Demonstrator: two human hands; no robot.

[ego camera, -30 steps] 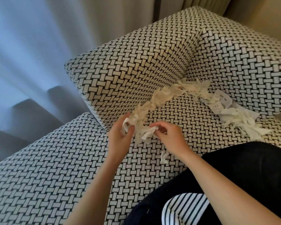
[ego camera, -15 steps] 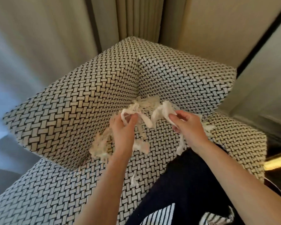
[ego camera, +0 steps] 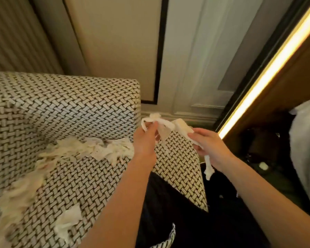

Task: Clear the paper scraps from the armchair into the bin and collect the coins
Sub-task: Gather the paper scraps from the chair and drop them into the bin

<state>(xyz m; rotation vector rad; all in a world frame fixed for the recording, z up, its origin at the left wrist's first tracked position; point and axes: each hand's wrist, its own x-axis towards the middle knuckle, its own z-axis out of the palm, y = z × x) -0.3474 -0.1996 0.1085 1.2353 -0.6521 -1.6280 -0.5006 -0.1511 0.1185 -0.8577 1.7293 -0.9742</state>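
Observation:
Both hands hold a bunch of white paper scraps [ego camera: 166, 125] in the air over the right edge of the woven black-and-white armchair [ego camera: 64, 108]. My left hand [ego camera: 145, 140] pinches the scraps at the top, and my right hand [ego camera: 208, 145] grips the other end, with a strip dangling below it. More paper scraps [ego camera: 89, 151] lie along the crease between seat and backrest, and another scrap [ego camera: 68, 221] sits near the seat's front. No coins and no bin are plainly in view.
To the right of the armchair are a panelled wall [ego camera: 195, 68], a glowing light strip [ego camera: 268, 72] and a dark floor area [ego camera: 258, 158]. Something white [ego camera: 306, 149] shows at the far right edge. Curtains [ego camera: 16, 36] hang at the back left.
The view has swung to the right. Both hands have lifted the bunch of scraps off the seat and carried it rightward, past the armchair's right edge.

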